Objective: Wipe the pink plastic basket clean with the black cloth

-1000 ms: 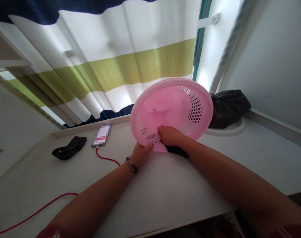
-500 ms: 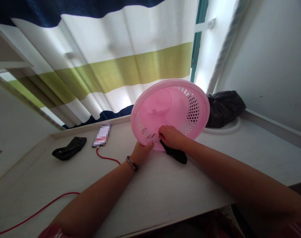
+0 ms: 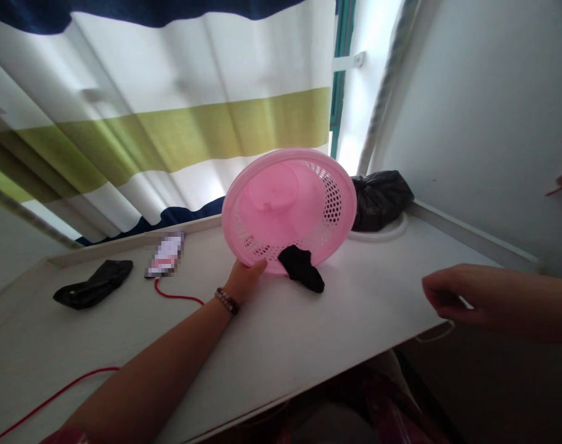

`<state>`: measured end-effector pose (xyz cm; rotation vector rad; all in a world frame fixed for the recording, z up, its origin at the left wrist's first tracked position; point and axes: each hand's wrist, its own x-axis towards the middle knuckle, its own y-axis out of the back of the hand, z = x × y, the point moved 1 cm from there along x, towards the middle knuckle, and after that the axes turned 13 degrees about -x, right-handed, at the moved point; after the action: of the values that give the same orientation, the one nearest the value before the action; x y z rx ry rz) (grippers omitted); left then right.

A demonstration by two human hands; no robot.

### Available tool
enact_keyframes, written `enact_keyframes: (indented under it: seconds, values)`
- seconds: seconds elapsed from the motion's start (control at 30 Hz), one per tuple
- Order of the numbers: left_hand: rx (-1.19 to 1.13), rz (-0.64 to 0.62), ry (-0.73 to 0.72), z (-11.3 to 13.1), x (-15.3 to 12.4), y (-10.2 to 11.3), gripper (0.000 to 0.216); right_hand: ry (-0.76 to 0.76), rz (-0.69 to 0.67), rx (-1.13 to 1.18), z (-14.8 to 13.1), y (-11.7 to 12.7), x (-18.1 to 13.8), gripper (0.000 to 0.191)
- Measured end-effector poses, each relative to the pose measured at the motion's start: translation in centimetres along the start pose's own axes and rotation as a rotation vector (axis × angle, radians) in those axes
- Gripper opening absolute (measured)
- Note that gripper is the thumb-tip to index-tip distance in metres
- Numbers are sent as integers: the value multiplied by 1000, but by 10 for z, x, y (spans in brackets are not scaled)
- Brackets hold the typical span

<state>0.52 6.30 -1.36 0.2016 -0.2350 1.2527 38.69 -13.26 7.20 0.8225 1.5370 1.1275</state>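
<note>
A pink plastic basket (image 3: 281,213) with a perforated side stands tipped on the table, its mouth turned towards me. My left hand (image 3: 245,279) grips its lower rim, thumb over the edge. Draped over that rim, right of the hand, is a black sock (image 3: 303,269), its foot end hanging outside. My right hand (image 3: 463,296) is off to the right near the table edge, away from the basket. Its fingers curl loosely with a gap to the thumb, and nothing shows in them. Another black sock-like item (image 3: 93,285) lies at the left.
A phone (image 3: 166,254), blurred out, rests near the back with a red cable (image 3: 179,297) plugged in. Behind the basket on the right sits a black plastic bag (image 3: 382,200) on a white ring (image 3: 392,231). A striped curtain (image 3: 179,135) hangs behind the table (image 3: 272,351).
My right hand has let go of the black sock at the basket rim and moved away to the right. The left hand keeps its grip. The view has turned slightly right.
</note>
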Motion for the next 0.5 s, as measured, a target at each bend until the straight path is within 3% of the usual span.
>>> enact_keyframes:
  seconds: [0.07, 0.2, 0.27, 0.37, 0.43, 0.5]
  values:
    - [6, 8, -1, -1, 1, 0, 53, -41, 65, 51, 24, -14, -25, 7]
    - [24, 10, -8, -2, 1, 0, 52, -84, 377, 154, 40, -15, -44, 60]
    - [36, 16, -12, -3, 1, 0, 50, -62, 402, 121, 23, -2, -37, 51]
    - [53, 24, -13, -3, 1, 0, 47, 61, 406, 44, -24, 24, -8, 33]
    - [60, 25, -9, -3, 1, 0, 47, 155, 470, 22, -57, 37, 18, 33]
    - [65, 20, -4, -2, 1, 0, 47, 273, 526, 7, -86, 39, 50, 44]
